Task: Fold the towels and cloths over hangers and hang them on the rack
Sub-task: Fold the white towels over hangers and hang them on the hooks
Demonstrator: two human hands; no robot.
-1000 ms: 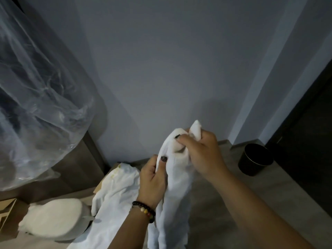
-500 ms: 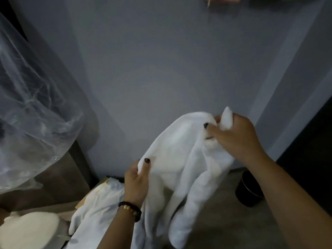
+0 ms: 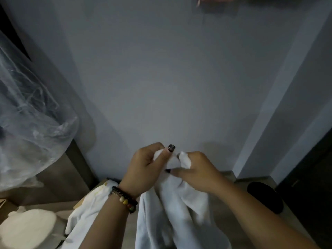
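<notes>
The person holds a white towel (image 3: 172, 203) up in front of a grey wall (image 3: 170, 78), with both hands close together near the centre of the head view. The left hand (image 3: 143, 168) pinches the towel's top edge between thumb and curled fingers, its dark-painted thumbnail pointing toward 12 o'clock; a beaded bracelet (image 3: 124, 199) circles that wrist. The right hand (image 3: 195, 169), just at 3 o'clock of the left, grips a bunched corner of the same towel, its fingers curled round the fabric and 1 dark-nailed finger stretched toward 9 o'clock. The rest of the towel hangs down from the 2 hands toward 6 o'clock, between the forearms. At 7 o'clock of the hands a second white cloth (image 3: 86, 212) lies draped over a box edge, and further toward 8 o'clock sits a cream rounded object (image 3: 27, 229). A clear plastic sheet (image 3: 32, 114) bulges at 9 o'clock. A dark round bin (image 3: 265, 196) stands on the floor at 4 o'clock.
</notes>
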